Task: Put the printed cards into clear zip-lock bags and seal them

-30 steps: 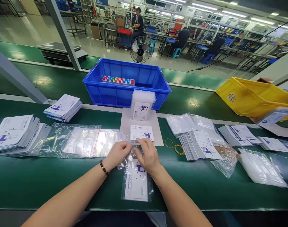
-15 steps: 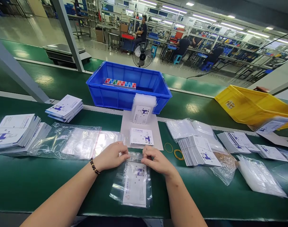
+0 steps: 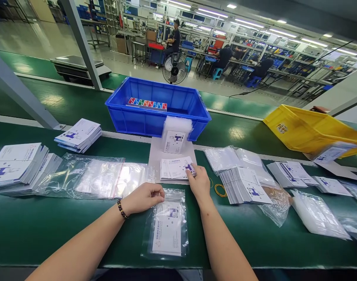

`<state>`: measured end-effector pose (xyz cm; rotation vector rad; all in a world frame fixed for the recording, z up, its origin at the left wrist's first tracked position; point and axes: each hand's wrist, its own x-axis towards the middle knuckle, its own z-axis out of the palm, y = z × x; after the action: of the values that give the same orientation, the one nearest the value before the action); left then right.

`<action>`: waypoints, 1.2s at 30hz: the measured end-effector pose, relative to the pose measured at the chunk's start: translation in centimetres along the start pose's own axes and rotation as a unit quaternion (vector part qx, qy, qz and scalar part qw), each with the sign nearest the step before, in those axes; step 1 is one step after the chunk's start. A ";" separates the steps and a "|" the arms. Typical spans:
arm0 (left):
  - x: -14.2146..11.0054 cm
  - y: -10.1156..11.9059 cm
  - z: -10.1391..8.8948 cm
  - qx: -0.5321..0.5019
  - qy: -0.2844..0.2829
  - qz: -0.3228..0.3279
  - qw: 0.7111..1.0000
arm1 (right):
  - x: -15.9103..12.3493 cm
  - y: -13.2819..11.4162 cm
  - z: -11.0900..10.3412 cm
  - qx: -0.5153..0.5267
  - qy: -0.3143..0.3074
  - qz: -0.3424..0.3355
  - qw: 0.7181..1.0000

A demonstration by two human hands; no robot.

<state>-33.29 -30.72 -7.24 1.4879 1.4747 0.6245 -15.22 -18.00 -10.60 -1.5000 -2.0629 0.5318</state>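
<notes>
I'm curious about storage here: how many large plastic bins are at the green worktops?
2: a blue bin near the middle and a tilted yellow bin at the right; more may be hidden.

A clear plastic bag (image 3: 166, 222) lies flat, its upper left corner at my left fingertips (image 3: 161, 198), a white, purple-printed booklet (image 3: 167, 238) lengthwise inside. Beyond, at my right fingers (image 3: 193, 169), sits a low stack of matching booklets (image 3: 175, 168), the uppermost askew.
</notes>
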 end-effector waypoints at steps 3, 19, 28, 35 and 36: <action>0.2 -0.1 0.4 -0.008 0.007 0.012 1.000 | 0.1 -0.2 -0.5 0.114 0.058 0.026 0.991; 0.8 0.1 2.0 -0.167 0.118 0.028 0.978 | -1.7 -2.5 -2.7 0.304 -0.360 -0.136 0.871; 0.8 0.4 2.0 -0.342 0.058 -0.073 0.935 | -2.3 -3.1 -2.5 0.323 -0.436 -0.034 0.839; 0.7 0.3 1.7 -0.288 0.045 -0.075 0.954 | -2.6 -3.1 -1.9 0.379 -0.397 0.031 0.836; 0.7 0.3 1.7 -0.284 0.041 -0.075 0.955 | -2.5 -3.1 -1.9 0.388 -0.388 0.034 0.836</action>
<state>-31.60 -30.48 -7.92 0.9055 1.3056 0.9305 -15.71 -21.35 -7.71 -0.9023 -1.8710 1.9857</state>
